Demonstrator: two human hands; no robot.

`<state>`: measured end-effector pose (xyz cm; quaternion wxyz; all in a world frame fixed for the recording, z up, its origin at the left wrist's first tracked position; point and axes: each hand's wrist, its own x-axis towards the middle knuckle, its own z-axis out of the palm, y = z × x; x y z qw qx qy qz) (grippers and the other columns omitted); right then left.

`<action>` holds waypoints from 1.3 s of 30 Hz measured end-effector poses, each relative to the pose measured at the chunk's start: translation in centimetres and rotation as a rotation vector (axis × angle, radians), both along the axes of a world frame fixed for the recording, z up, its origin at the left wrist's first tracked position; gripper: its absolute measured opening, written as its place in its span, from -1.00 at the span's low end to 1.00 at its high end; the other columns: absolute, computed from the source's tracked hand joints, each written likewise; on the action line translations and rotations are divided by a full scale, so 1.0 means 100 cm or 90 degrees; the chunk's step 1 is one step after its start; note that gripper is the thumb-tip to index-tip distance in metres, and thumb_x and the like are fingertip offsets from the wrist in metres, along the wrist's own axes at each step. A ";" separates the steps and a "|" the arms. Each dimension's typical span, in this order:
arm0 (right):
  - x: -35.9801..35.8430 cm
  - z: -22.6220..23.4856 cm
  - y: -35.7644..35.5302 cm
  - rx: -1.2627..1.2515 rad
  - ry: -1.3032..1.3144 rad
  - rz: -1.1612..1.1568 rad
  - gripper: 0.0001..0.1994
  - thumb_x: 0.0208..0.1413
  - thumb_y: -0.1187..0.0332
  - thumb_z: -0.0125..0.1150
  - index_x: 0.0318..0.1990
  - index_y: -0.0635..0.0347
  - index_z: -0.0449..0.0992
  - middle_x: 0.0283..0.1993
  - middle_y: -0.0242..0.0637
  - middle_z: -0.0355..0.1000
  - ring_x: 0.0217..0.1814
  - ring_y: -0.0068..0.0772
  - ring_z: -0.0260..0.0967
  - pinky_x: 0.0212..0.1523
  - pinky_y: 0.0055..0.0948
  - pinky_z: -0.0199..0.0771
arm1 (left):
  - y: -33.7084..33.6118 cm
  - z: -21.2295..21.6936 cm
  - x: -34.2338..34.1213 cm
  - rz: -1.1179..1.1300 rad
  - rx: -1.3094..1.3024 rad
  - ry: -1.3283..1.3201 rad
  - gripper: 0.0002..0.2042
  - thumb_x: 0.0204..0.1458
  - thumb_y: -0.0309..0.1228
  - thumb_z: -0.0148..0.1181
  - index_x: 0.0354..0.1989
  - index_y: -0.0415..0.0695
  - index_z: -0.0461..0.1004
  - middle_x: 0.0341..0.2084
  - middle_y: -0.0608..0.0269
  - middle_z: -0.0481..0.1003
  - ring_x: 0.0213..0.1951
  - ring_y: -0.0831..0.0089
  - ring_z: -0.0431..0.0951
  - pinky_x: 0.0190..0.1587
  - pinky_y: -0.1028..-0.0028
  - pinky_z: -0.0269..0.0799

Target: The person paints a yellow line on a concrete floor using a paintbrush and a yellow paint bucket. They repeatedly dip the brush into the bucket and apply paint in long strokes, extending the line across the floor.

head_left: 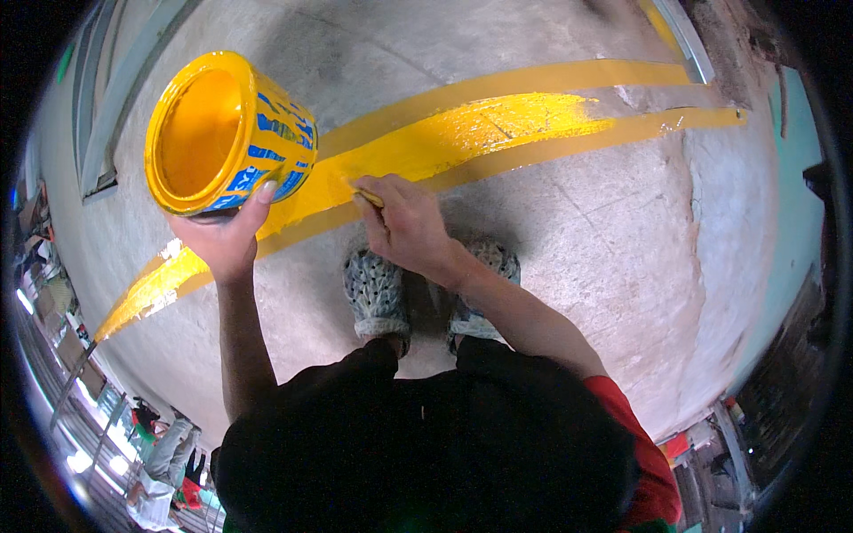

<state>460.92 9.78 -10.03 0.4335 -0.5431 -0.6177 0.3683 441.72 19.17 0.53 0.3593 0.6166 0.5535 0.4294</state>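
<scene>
My left hand [227,244] grips a paint can [286,129] from below, with the thumb up against its side. The can is tilted, open at the top and coated in yellow paint, over a partly blue label. Closed around a paintbrush [370,197] is my right hand [409,222]; only a yellow-smeared bit of the brush shows, and the bristles are hidden or blurred. The hand is low over a wet yellow stripe [426,138] on the floor. Tan tape [533,158] borders the stripe on its near and far sides.
Grey concrete floor [577,240] spreads around the stripe. My feet, in speckled clogs [375,289], stand just short of the near tape. A metal frame [102,107] lies at the far left. Other people [169,471] are at the lower left, some distance off.
</scene>
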 end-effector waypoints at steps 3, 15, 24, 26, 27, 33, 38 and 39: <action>0.045 -0.008 0.002 -0.074 -0.066 -0.161 -0.85 0.10 0.44 0.21 -0.19 0.27 0.51 -0.31 -0.14 0.53 -0.34 -0.22 0.52 -0.28 -0.35 0.51 | 0.000 0.001 -0.003 -0.002 0.031 0.002 -0.21 -0.34 -0.51 0.51 0.14 -0.22 0.17 -0.05 0.05 0.42 -0.03 0.32 0.52 0.06 0.32 0.46; 0.171 0.012 -0.018 0.121 -0.297 -0.182 -0.84 0.04 0.50 0.24 -0.19 0.24 0.56 -0.28 -0.08 0.53 -0.29 -0.16 0.54 -0.24 -0.35 0.55 | -0.008 -0.024 -0.003 -0.025 -0.001 0.098 -0.01 -0.48 -0.40 0.59 0.20 -0.17 0.04 -0.02 0.11 0.36 0.05 0.31 0.44 0.14 0.32 0.38; 0.171 0.051 0.005 0.017 -0.298 -0.041 -0.82 -0.02 0.55 0.26 -0.21 0.27 0.54 -0.26 -0.09 0.53 -0.24 -0.10 0.52 -0.23 -0.33 0.53 | -0.011 -0.027 -0.006 -0.035 -0.012 0.095 0.00 -0.50 -0.32 0.61 0.18 -0.16 0.04 0.00 0.13 0.36 0.06 0.34 0.43 0.16 0.32 0.36; 0.175 0.056 0.004 0.013 -0.306 -0.034 -0.81 -0.02 0.56 0.26 -0.21 0.27 0.53 -0.26 -0.09 0.53 -0.24 -0.09 0.52 -0.21 -0.32 0.52 | -0.012 -0.026 -0.007 -0.025 -0.035 0.093 -0.01 -0.48 -0.33 0.61 0.18 -0.16 0.05 -0.02 0.12 0.37 0.04 0.35 0.45 0.15 0.33 0.38; 0.176 0.056 0.004 0.026 -0.301 -0.043 -0.81 -0.02 0.57 0.25 -0.20 0.27 0.53 -0.25 -0.08 0.53 -0.23 -0.08 0.52 -0.20 -0.31 0.52 | -0.013 -0.025 -0.008 -0.019 -0.055 0.100 -0.02 -0.47 -0.33 0.61 0.18 -0.17 0.05 -0.03 0.12 0.38 0.04 0.35 0.46 0.15 0.32 0.39; 0.175 0.058 0.007 -0.047 -0.375 -0.003 -0.82 -0.03 0.57 0.27 -0.22 0.27 0.54 -0.26 -0.09 0.53 -0.26 -0.11 0.53 -0.20 -0.32 0.53 | -0.013 -0.020 -0.009 -0.019 -0.046 0.095 -0.02 -0.48 -0.35 0.61 0.17 -0.18 0.05 -0.03 0.09 0.39 0.05 0.33 0.47 0.15 0.28 0.40; 0.176 0.062 0.005 -0.029 -0.292 0.006 -0.78 -0.05 0.57 0.25 -0.19 0.26 0.53 -0.27 -0.07 0.52 -0.23 -0.04 0.51 -0.17 -0.26 0.53 | -0.014 -0.019 -0.002 -0.026 -0.057 0.072 -0.01 -0.47 -0.35 0.60 0.18 -0.19 0.04 -0.02 0.09 0.38 0.05 0.31 0.47 0.15 0.29 0.40; 0.181 0.061 0.004 -0.064 -0.263 0.049 -0.77 -0.06 0.57 0.24 -0.18 0.25 0.53 -0.27 -0.07 0.51 -0.22 -0.01 0.49 -0.16 -0.24 0.53 | -0.014 -0.019 -0.002 -0.029 -0.052 0.079 -0.01 -0.47 -0.35 0.60 0.18 -0.19 0.03 -0.02 0.09 0.38 0.04 0.31 0.47 0.15 0.29 0.40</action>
